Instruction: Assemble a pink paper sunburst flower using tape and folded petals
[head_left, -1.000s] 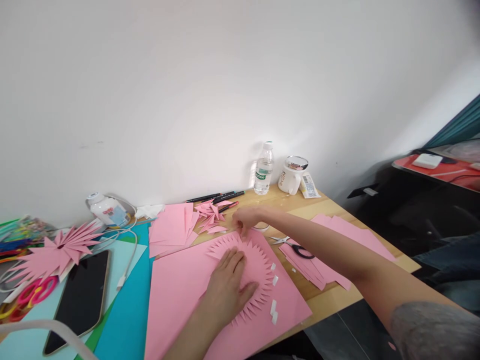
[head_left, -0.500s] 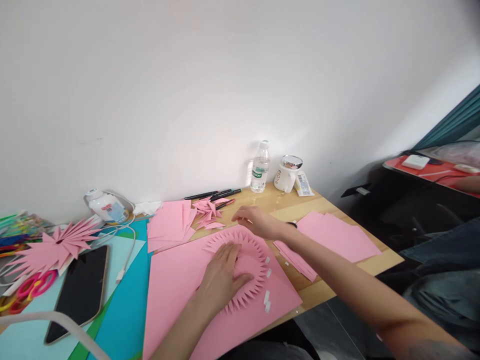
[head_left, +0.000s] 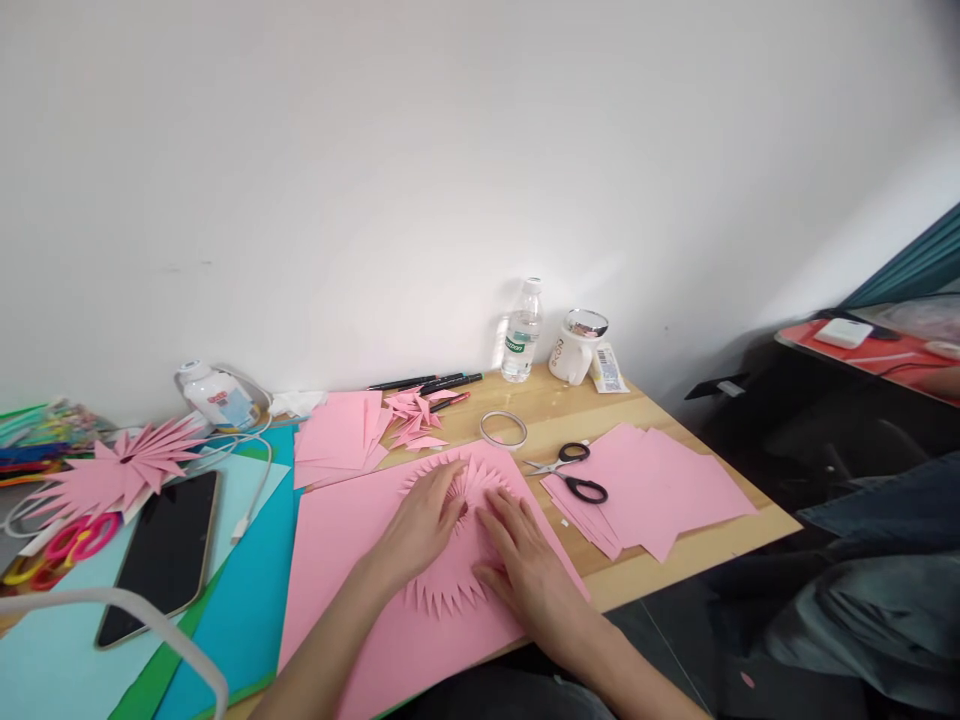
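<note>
A round pleated pink paper rosette with a toothed edge lies on a large pink sheet. My left hand rests on its left and upper part, fingers laid over the folds near the small centre hole. Across its right side lies my right hand, fingers spread and pressing flat on the paper. The two hands cover much of the rosette. Just behind it on the table is a tape roll. Black-handled scissors lie to the right, partly over a stack of pink paper pieces.
Pink scraps, markers, a water bottle and a lidded mug stand or lie along the wall. To the left are a phone, another pleated pink piece, pink-handled scissors and a white cable.
My right hand has come down from behind the rosette onto its right side, uncovering the tape roll and scissors. My left hand has shifted slightly up and left.
</note>
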